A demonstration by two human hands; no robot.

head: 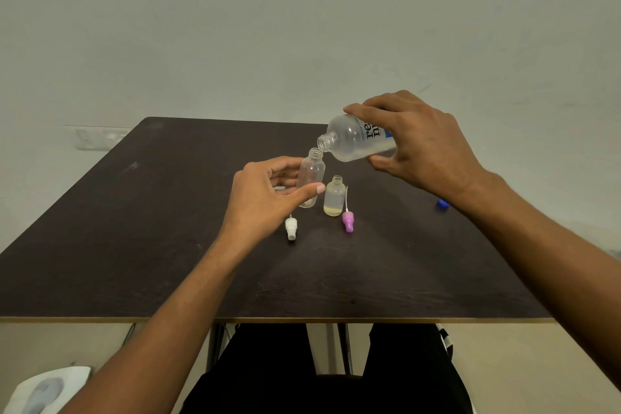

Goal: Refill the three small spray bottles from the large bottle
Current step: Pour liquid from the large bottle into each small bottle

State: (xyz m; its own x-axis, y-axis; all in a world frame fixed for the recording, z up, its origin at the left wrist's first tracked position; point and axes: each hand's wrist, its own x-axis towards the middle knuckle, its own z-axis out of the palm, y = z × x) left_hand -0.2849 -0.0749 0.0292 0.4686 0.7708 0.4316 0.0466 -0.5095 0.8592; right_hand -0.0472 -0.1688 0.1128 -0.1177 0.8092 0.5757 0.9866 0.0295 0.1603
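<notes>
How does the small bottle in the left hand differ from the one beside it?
The held bottle is taller than the free bottle. The left hand grips the held bottle; the free bottle stands alone. The held bottle looks empty; the free bottle holds some yellowish liquid. Both are uncapped.

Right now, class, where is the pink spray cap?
In the head view, the pink spray cap lies on the table near centre, just right of the yellowish small bottle.

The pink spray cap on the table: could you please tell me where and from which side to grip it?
Probably pinch the pink spray cap across its thick body, coming from above; it lies flat, and its thin tube beside the short bottle looks flimsy.
</notes>
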